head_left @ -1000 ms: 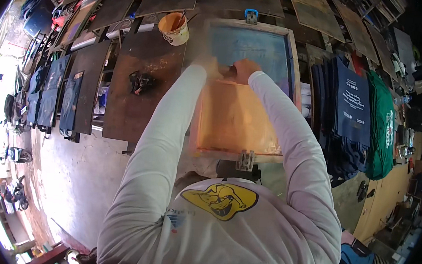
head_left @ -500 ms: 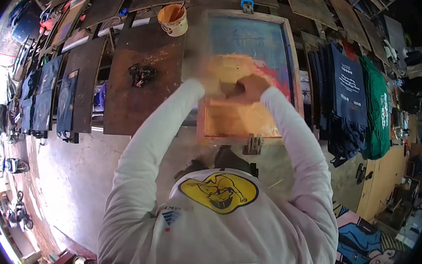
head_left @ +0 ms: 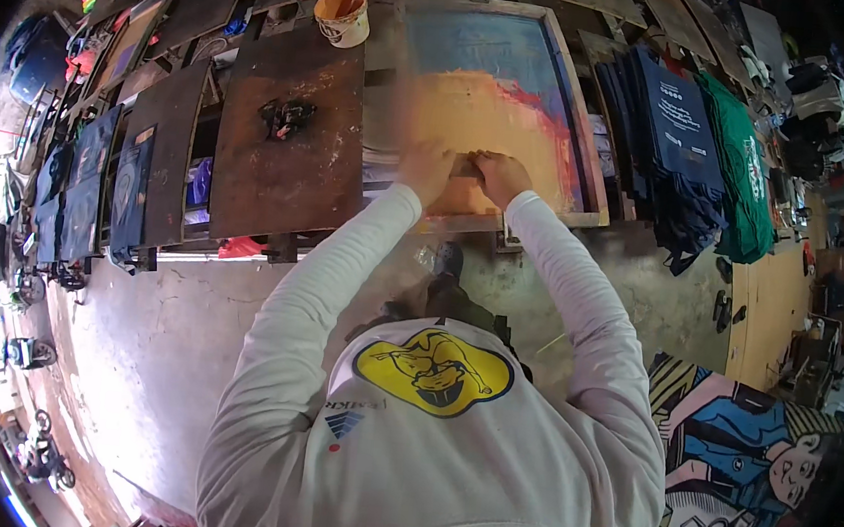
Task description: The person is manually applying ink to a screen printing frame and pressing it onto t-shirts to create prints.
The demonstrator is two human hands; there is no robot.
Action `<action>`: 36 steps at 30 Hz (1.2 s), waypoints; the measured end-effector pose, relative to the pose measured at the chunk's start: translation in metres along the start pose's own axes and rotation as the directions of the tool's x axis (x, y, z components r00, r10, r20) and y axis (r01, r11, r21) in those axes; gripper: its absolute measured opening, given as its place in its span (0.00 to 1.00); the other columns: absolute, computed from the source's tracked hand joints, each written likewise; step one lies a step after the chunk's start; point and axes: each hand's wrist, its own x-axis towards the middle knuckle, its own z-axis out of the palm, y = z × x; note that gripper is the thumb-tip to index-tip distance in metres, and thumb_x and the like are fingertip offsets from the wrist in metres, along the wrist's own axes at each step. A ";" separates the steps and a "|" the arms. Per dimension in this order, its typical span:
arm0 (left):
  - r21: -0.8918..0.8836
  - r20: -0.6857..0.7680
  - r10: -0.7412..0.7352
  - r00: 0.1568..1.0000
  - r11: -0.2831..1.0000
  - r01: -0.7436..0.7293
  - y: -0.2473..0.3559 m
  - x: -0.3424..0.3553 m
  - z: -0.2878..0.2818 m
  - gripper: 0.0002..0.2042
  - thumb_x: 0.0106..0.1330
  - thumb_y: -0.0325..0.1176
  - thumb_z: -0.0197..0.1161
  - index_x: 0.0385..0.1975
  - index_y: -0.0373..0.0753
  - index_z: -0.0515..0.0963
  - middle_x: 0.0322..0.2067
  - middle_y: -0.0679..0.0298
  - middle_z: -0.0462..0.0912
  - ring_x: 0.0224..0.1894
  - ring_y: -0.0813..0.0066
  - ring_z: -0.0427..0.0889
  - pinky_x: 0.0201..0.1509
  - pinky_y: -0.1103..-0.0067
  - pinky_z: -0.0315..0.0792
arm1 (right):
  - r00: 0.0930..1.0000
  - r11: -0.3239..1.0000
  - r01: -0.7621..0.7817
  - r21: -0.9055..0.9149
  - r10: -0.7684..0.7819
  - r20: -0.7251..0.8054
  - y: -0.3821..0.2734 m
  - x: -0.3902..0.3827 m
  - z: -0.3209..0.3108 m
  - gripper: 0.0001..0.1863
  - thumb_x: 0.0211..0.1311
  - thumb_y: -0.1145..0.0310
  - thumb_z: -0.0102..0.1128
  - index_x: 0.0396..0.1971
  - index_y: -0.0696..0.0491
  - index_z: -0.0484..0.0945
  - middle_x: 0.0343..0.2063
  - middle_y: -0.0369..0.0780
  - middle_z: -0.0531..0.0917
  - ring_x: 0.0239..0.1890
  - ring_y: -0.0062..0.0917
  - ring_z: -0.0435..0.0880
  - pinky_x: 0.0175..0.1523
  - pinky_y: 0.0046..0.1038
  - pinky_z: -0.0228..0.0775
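A wood-framed printing screen (head_left: 589, 128) holds blue mesh (head_left: 471, 42) at the top, with orange ink (head_left: 471, 102) and pink-red patches over the lower part. Both my hands grip a dark squeegee (head_left: 466, 167) low on the screen: my left hand (head_left: 426, 172) at its left end, my right hand (head_left: 498, 178) at its right, fingers curled over it. The squeegee's lower edge is partly hidden by my hands and ink.
A stained dark board (head_left: 284, 181) left of the screen bears a crumpled black item (head_left: 286, 119) and a bucket (head_left: 340, 26) with orange contents. Stacked navy cloths (head_left: 671, 115) and green cloths (head_left: 727, 160) lie right. More boards (head_left: 166, 151) stand left.
My hands and the squeegee first moved toward me, baring an orange layer with pink-red over the screen's lower part. The screen and boards now appear higher in view.
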 end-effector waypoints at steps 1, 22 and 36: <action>-0.156 0.117 0.059 0.991 0.987 -0.040 0.000 -0.005 0.010 0.21 0.55 0.30 0.65 0.50 0.34 0.76 0.57 0.52 0.75 0.61 0.59 0.72 0.63 0.68 0.69 | 1.000 0.999 -0.017 -0.035 0.016 -0.016 -0.002 -0.005 0.006 0.17 0.49 0.69 0.63 0.43 0.53 0.80 0.41 0.46 0.85 0.43 0.40 0.84 0.47 0.40 0.78; -0.365 0.138 -0.059 0.989 0.925 0.107 0.005 -0.020 0.011 0.16 0.59 0.30 0.61 0.47 0.38 0.79 0.45 0.49 0.83 0.46 0.50 0.82 0.52 0.65 0.76 | 0.986 0.999 0.049 -0.020 -0.045 0.160 0.001 -0.005 -0.018 0.19 0.46 0.56 0.67 0.38 0.47 0.85 0.31 0.45 0.86 0.37 0.44 0.86 0.45 0.44 0.78; -0.384 -0.001 0.004 1.000 0.923 -0.004 -0.001 0.014 0.005 0.14 0.61 0.36 0.58 0.43 0.41 0.82 0.38 0.50 0.85 0.44 0.49 0.84 0.50 0.61 0.75 | 0.998 0.998 -0.024 0.055 0.021 0.057 0.015 0.005 -0.021 0.15 0.49 0.63 0.63 0.40 0.41 0.84 0.29 0.45 0.85 0.32 0.43 0.85 0.40 0.44 0.78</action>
